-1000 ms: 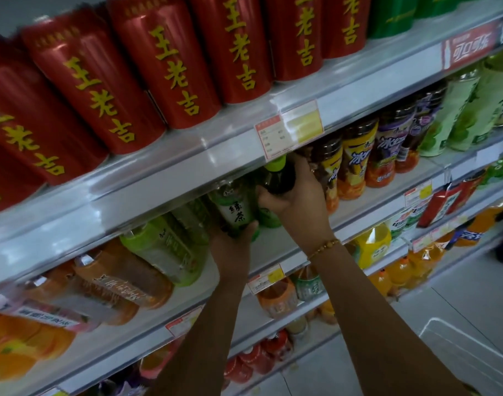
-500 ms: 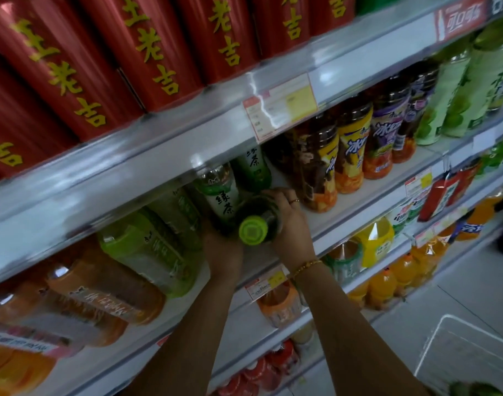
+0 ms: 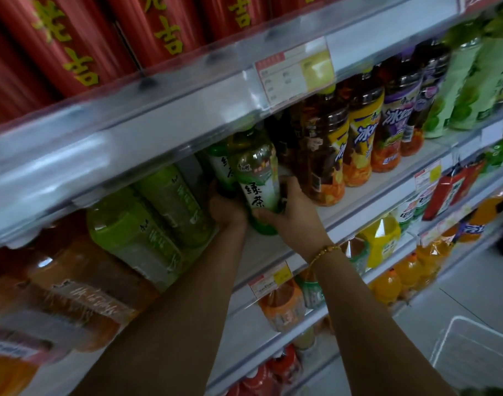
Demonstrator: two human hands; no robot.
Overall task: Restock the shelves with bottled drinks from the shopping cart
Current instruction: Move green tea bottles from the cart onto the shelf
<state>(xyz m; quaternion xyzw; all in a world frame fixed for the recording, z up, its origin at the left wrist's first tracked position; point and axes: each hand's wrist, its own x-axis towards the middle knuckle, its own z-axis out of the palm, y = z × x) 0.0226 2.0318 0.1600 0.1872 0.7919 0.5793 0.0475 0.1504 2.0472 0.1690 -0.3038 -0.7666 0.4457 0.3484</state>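
Supermarket shelving (image 3: 359,215) is filling the view, tier over tier, with red cans (image 3: 73,38) standing on the top tier and a price tag (image 3: 294,72) hanging from its front edge. The green tea bottle (image 3: 256,178) is sitting at the front edge of the second tier, just below that tag. It is showing a clear upper body with pale yellow-green drink inside, a green-and-white label carrying black characters, and a green base. Its top is reaching up under the front rail of the tier above.

The right hand (image 3: 293,215), with a beaded bracelet (image 3: 321,251) on its wrist, is grasping the bottle low down, thumb lying across the front near the base and fingers (image 3: 287,184) wrapping the right side. Whether the base is touching the shelf is unclear. The left hand (image 3: 226,210) is pressing against the foot of a second green bottle (image 3: 220,167) just to the left and behind. Its fingers are mostly hidden, so its grip cannot be told. Dark tea bottles (image 3: 324,155) with orange labels are standing just right of the held bottle. A white cart (image 3: 473,352) is showing at the lower right corner.
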